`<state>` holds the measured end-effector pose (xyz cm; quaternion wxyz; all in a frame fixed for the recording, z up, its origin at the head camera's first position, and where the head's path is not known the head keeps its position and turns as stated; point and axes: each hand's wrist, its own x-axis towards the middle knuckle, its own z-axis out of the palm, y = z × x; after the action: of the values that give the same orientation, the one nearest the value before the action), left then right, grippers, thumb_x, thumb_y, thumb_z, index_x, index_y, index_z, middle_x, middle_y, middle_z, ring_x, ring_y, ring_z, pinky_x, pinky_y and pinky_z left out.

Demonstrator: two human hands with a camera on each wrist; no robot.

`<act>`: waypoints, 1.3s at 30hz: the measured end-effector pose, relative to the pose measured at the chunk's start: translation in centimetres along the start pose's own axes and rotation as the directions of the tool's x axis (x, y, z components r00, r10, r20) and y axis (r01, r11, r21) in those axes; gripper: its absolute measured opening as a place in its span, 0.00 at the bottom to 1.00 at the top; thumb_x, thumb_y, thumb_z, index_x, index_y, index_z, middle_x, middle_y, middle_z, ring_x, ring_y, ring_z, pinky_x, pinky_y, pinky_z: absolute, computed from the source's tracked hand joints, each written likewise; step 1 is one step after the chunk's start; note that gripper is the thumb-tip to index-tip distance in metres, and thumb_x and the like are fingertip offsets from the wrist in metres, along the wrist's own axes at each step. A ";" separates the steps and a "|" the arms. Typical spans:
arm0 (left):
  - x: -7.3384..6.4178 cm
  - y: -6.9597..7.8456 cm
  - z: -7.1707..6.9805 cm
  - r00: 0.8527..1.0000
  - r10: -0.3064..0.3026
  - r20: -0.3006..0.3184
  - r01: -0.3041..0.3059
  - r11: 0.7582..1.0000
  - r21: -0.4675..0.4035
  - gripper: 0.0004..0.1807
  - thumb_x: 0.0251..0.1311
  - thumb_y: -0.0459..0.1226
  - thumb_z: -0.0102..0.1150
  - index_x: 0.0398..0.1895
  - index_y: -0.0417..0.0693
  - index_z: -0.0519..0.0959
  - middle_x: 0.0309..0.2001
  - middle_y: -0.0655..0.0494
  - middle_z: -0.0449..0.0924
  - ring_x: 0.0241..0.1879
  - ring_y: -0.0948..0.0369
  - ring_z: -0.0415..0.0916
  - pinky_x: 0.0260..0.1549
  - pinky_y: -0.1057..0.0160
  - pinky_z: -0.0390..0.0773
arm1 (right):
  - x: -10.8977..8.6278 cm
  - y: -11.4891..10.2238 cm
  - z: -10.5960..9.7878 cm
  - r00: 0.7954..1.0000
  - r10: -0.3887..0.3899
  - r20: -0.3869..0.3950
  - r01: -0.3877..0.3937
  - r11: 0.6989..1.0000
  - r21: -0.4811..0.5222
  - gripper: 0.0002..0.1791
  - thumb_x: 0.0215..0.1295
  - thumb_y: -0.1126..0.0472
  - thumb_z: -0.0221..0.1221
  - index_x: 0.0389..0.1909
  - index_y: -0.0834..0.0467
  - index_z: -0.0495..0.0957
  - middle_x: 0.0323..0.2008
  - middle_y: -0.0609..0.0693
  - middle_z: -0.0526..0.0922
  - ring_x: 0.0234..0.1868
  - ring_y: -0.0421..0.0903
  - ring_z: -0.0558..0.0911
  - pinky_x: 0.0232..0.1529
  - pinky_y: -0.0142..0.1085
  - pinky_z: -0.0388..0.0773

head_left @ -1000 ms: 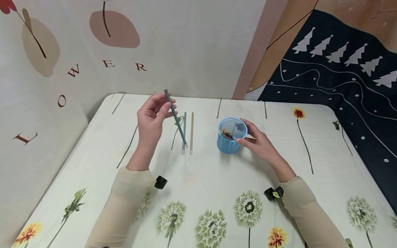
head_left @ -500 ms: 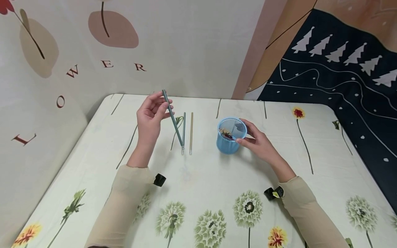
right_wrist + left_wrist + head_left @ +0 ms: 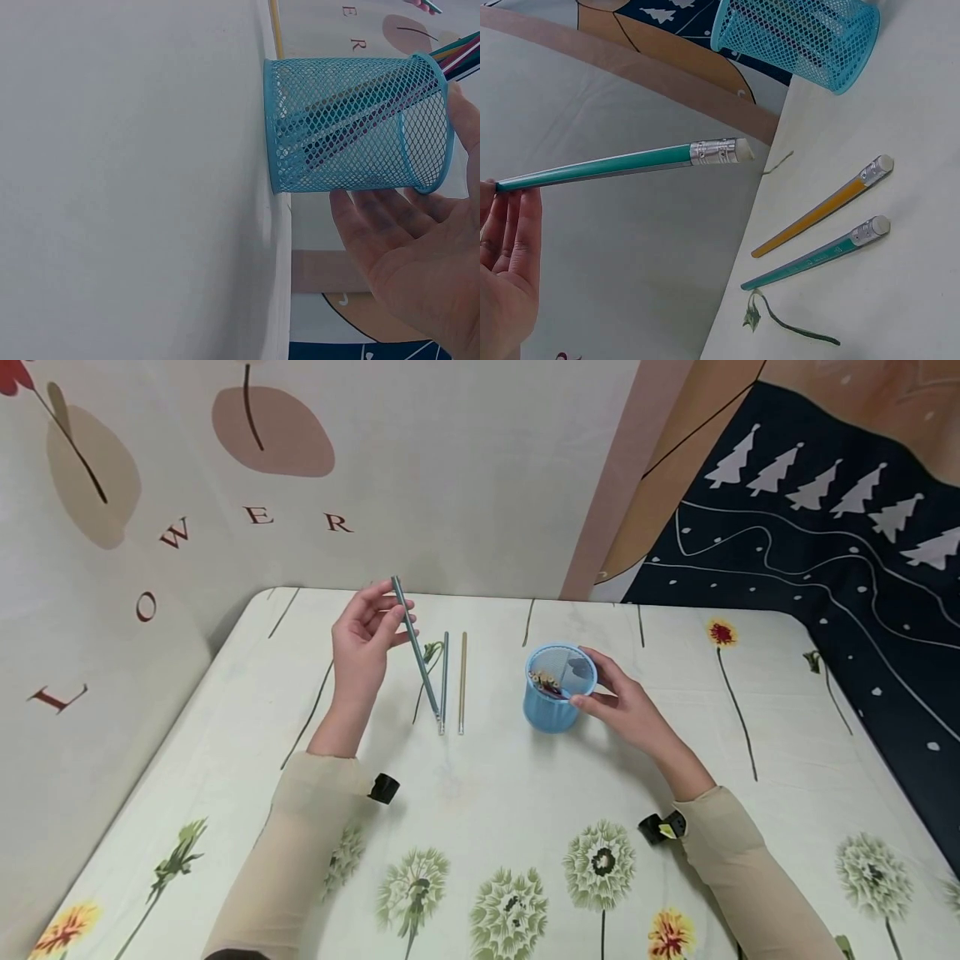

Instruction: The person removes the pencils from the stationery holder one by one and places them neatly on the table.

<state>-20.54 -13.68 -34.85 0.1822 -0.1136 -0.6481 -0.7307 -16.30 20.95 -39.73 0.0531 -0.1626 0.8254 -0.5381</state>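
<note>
My left hand [image 3: 360, 635] pinches a green pencil [image 3: 607, 166] between thumb and fingers, near its far end. The pencil slants, its white eraser end pointing down towards the table. Just right of it in the head view, a second green pencil [image 3: 445, 677] and a yellow pencil [image 3: 462, 685] lie side by side, eraser ends nearest me. With thumb and fingers at the rim, my right hand [image 3: 626, 710] holds a blue mesh pencil cup [image 3: 547, 714], which stands upright on the table. Several pencils [image 3: 545, 679] lean inside the cup.
A white cloth [image 3: 480, 810] printed with flowers and dandelions covers the table. Behind the table's far edge hangs a pale printed curtain [image 3: 465, 485], with a dark tree-patterned one [image 3: 810, 560] on the right. A small black device [image 3: 385, 788] sits by the left sleeve.
The left hand has shifted slightly left, and the held pencil's eraser end has swung left, from across the lying green pencil to beside it. The right hand and cup have stayed put.
</note>
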 end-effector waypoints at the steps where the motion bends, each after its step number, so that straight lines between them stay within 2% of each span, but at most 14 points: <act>1: 0.1 -0.1 0.0 1.000 -0.013 -0.003 0.013 1.000 -0.001 0.16 0.67 0.32 0.60 0.57 0.43 0.77 0.40 0.60 0.83 0.37 0.66 0.84 0.36 0.68 0.88 | 0.0 0.0 0.0 1.000 0.000 0.000 0.000 1.000 -0.001 0.39 0.69 0.65 0.61 0.77 0.55 0.54 0.71 0.61 0.67 0.73 0.58 0.67 0.63 0.32 0.78; 4: 0.3 -0.4 -0.2 0.998 -0.059 -0.013 0.059 0.998 -0.004 0.17 0.67 0.32 0.60 0.58 0.41 0.77 0.39 0.60 0.84 0.37 0.67 0.84 0.35 0.69 0.88 | 0.0 0.0 0.0 1.000 0.001 0.001 -0.001 1.000 -0.003 0.39 0.69 0.65 0.61 0.77 0.55 0.54 0.71 0.61 0.67 0.73 0.58 0.67 0.64 0.37 0.78; 6: 0.4 -0.7 -0.3 0.996 -0.089 -0.022 0.089 0.996 0.001 0.17 0.67 0.33 0.60 0.58 0.41 0.77 0.39 0.60 0.84 0.36 0.67 0.84 0.35 0.70 0.88 | 0.0 0.0 0.0 1.000 0.000 0.001 0.000 1.000 -0.002 0.39 0.69 0.65 0.61 0.77 0.55 0.55 0.71 0.61 0.67 0.73 0.58 0.67 0.64 0.35 0.78; 12: 0.6 -1.4 -0.5 0.987 -0.153 -0.044 0.155 0.987 0.040 0.18 0.67 0.35 0.60 0.59 0.41 0.76 0.39 0.62 0.84 0.36 0.68 0.84 0.34 0.71 0.88 | 0.0 0.1 0.0 1.000 -0.002 0.000 0.002 1.000 -0.003 0.39 0.69 0.65 0.61 0.77 0.55 0.55 0.71 0.61 0.67 0.73 0.58 0.67 0.65 0.44 0.77; 17: 1.0 -2.2 -0.7 0.980 -0.194 -0.051 0.197 0.979 0.054 0.18 0.67 0.35 0.60 0.59 0.42 0.77 0.38 0.63 0.84 0.35 0.69 0.84 0.34 0.71 0.87 | 0.0 0.1 0.0 1.000 -0.002 -0.002 0.002 1.000 -0.004 0.39 0.69 0.65 0.61 0.77 0.55 0.55 0.70 0.61 0.68 0.73 0.58 0.68 0.63 0.36 0.79; 19: 1.1 -2.6 -0.8 0.975 -0.215 -0.051 0.218 0.974 0.068 0.18 0.68 0.35 0.60 0.59 0.42 0.76 0.37 0.64 0.84 0.35 0.69 0.84 0.34 0.72 0.87 | 0.0 0.1 0.0 1.000 -0.002 -0.002 0.002 1.000 -0.003 0.39 0.69 0.65 0.61 0.77 0.55 0.55 0.70 0.61 0.68 0.73 0.58 0.68 0.64 0.36 0.79; 25: 1.5 -3.5 -1.0 0.959 -0.278 -0.053 0.283 0.950 0.129 0.19 0.69 0.35 0.59 0.61 0.42 0.75 0.36 0.67 0.83 0.34 0.71 0.83 0.33 0.74 0.86 | 0.0 0.2 0.0 1.000 0.000 -0.002 0.000 1.000 -0.004 0.39 0.69 0.65 0.61 0.77 0.55 0.55 0.70 0.61 0.67 0.73 0.59 0.67 0.65 0.49 0.75; 39: 2.1 -5.3 -1.3 0.915 -0.395 -0.079 0.402 0.883 0.245 0.20 0.69 0.37 0.59 0.63 0.45 0.75 0.35 0.70 0.81 0.34 0.71 0.82 0.34 0.74 0.86 | 0.0 -0.1 0.1 1.000 0.011 -0.001 -0.011 1.000 0.000 0.39 0.69 0.65 0.61 0.77 0.55 0.55 0.71 0.61 0.67 0.74 0.59 0.66 0.66 0.50 0.74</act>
<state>-24.55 -14.77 -38.97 0.0500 0.0560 -0.7438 -0.6642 -16.26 20.88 -39.70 0.0555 -0.1579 0.8263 -0.5378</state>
